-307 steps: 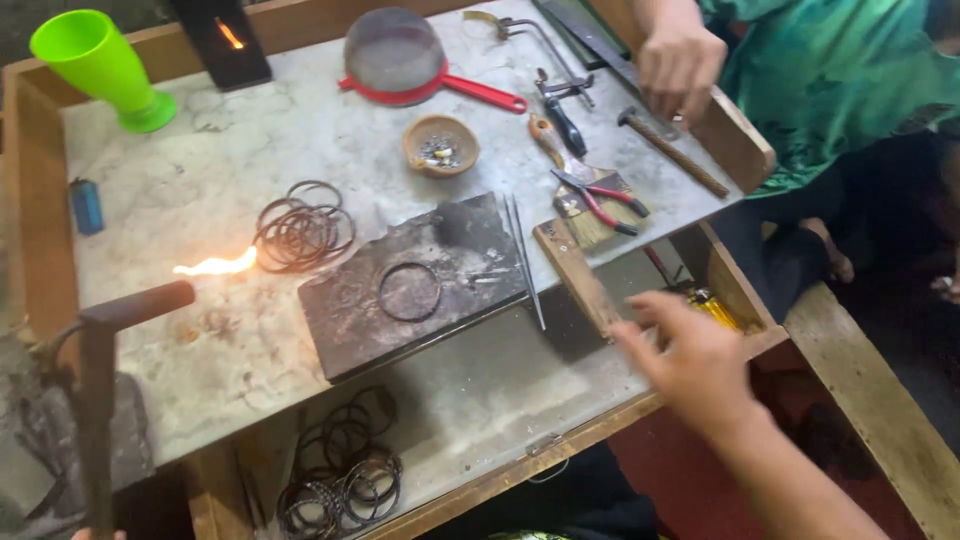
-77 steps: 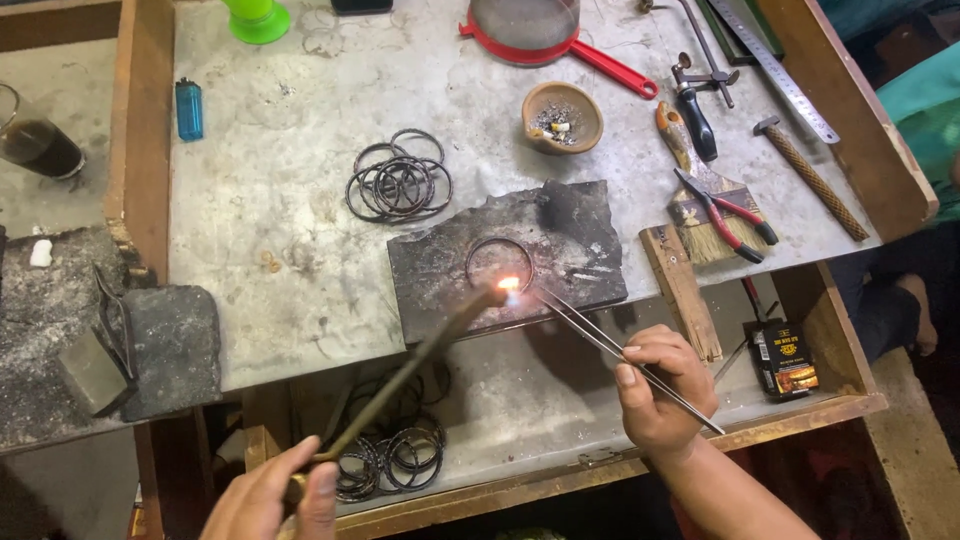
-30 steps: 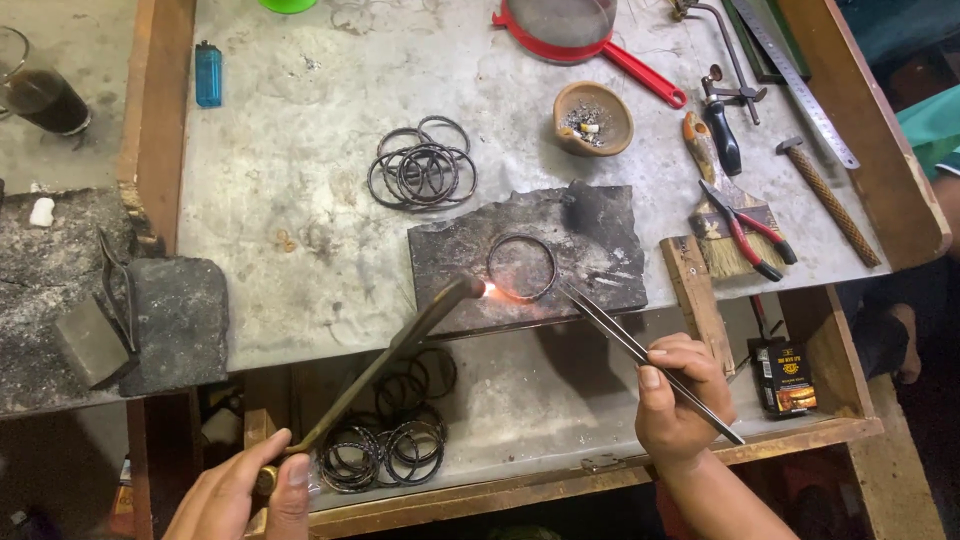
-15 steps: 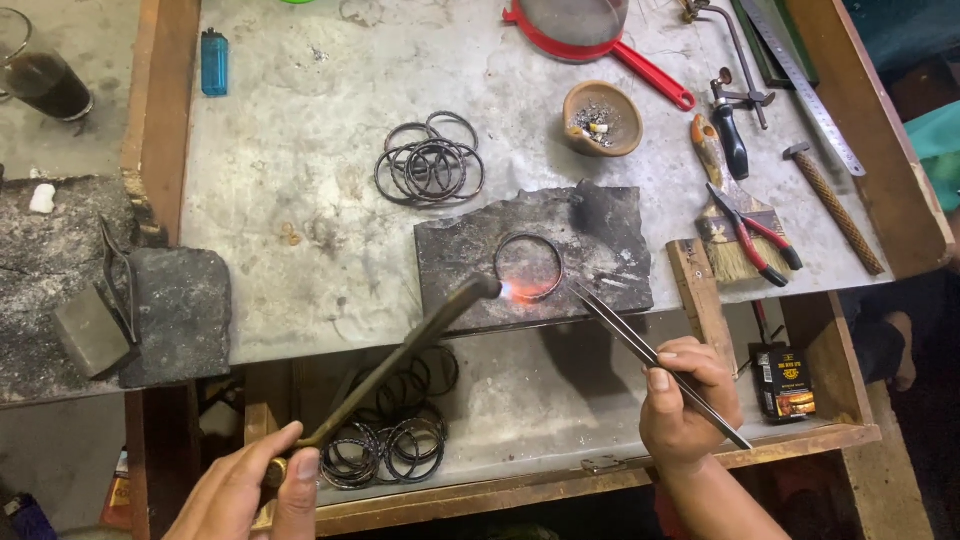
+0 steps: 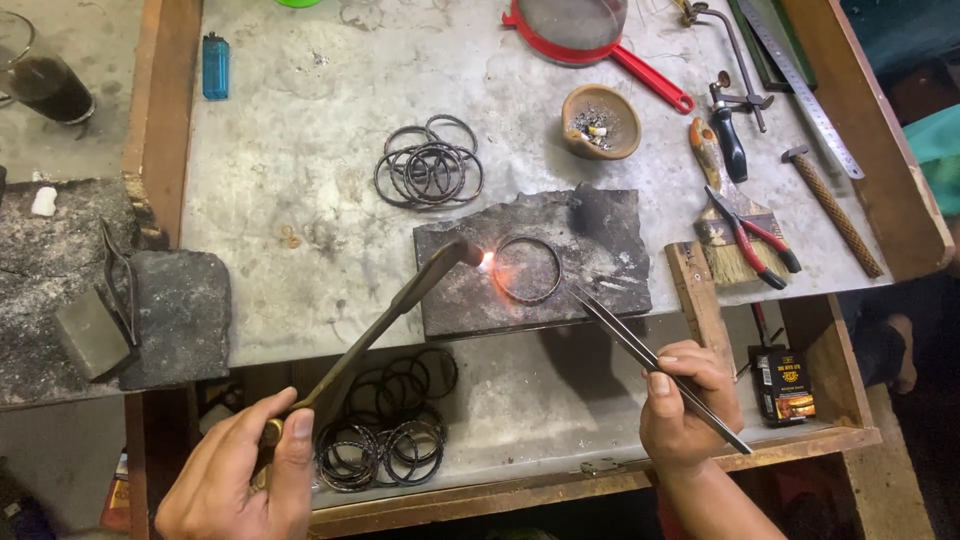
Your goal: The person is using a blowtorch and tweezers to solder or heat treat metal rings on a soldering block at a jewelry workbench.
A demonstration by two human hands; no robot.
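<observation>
Right hand [image 5: 688, 400] fingers pinched long steel tweezers [image 5: 650, 355], tips beside the dark metal ring [image 5: 527, 270]; left hand [image 5: 245, 480] gripped the blowtorch pipe [image 5: 390, 320].

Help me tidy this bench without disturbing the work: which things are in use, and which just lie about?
In use: torch in left hand, tweezers in right hand, ring, dark slab.

Lying about: lighter, loose rings, bowl, sieve, brush, pliers, hammer.

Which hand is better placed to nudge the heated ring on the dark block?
Probably the right hand. It holds long tweezers whose tips sit just beside the ring on the block. The left hand holds the torch, its flame at the ring's left edge.
</observation>
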